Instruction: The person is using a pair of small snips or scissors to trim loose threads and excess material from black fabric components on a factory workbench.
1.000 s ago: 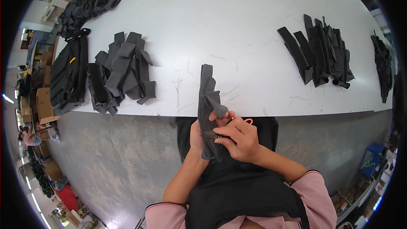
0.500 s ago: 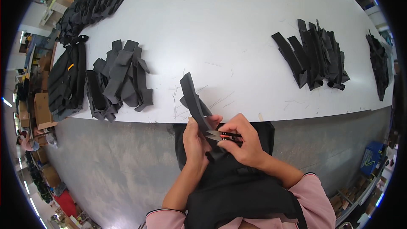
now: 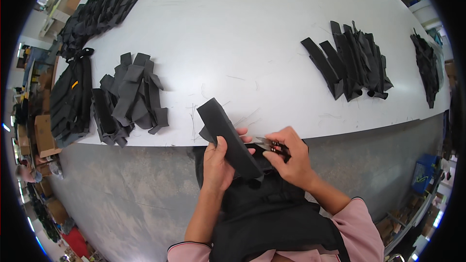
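A long dark grey fabric strip [image 3: 229,138] slants across my left hand [image 3: 219,165], its broad face turned up. My left thumb presses on its near-left edge while the fingers come round from beneath, their tips showing on the right side. Part of a second flap of the same cloth sticks out at the strip's left. Just to the right, my right hand [image 3: 293,161] is closed around small thread snips [image 3: 273,147]. Their pointed metal blades face left toward the strip, a little apart from it.
Loose thread ends lie on the white table [image 3: 233,34]. Heaps of dark strips sit at left [image 3: 133,92] and right [image 3: 357,60], with another pile [image 3: 99,14] far left. A black backpack [image 3: 73,97] lies at the left edge; dark folded material [image 3: 427,68] lies far right.
The strip has turned from its narrow edge to its broad face and tilted further left. My right hand has drawn the snips off the strip and moved slightly right.
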A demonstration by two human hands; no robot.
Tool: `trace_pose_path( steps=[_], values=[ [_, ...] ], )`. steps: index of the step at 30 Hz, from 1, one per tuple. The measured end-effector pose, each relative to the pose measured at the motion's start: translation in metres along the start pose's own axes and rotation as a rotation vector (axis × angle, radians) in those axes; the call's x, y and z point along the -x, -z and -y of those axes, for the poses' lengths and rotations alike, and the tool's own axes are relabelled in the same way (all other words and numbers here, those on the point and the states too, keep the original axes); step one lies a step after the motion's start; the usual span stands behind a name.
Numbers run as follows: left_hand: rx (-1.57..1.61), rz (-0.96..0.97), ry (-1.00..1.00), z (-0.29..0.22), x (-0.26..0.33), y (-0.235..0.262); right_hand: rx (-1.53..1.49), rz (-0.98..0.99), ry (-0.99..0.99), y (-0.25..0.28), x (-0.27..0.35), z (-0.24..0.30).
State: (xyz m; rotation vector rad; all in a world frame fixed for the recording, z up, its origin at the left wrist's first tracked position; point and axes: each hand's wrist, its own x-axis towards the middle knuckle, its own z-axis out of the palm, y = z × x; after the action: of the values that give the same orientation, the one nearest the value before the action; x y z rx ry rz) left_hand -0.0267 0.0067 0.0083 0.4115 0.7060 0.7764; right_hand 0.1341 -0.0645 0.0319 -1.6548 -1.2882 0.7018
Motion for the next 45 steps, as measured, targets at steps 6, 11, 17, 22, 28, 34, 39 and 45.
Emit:
trace_pose_path(
  steps=[6, 11, 17, 22, 28, 34, 39, 45],
  values=[
    [-0.056, 0.023, 0.086, -0.003, 0.002, 0.003, 0.257, -0.002, 0.226, -0.008, -0.026, -0.005],
    [-0.113, 0.014, 0.145, -0.006, 0.006, 0.000, 0.268, -0.044, 0.284, -0.013, -0.029, -0.011],
    [-0.150, -0.014, 0.165, -0.006, 0.006, -0.002, 0.272, -0.073, 0.300, -0.012, -0.027, -0.016],
    [-0.206, -0.030, 0.176, -0.009, 0.007, -0.005, 0.208, -0.109, 0.289, -0.011, -0.024, -0.017],
    [-0.275, -0.002, 0.203, -0.011, 0.006, -0.003, 0.116, -0.027, 0.178, -0.007, -0.024, -0.007],
    [-0.290, 0.023, 0.256, -0.008, 0.007, -0.006, 0.168, 0.137, 0.206, -0.013, -0.029, -0.003],
    [-0.312, 0.031, 0.263, -0.009, 0.008, -0.005, 0.245, 0.106, 0.360, -0.018, -0.031, -0.009],
    [-0.345, 0.054, 0.261, -0.007, 0.004, -0.004, -0.207, -0.049, 0.031, -0.025, -0.030, -0.017]
  ],
)
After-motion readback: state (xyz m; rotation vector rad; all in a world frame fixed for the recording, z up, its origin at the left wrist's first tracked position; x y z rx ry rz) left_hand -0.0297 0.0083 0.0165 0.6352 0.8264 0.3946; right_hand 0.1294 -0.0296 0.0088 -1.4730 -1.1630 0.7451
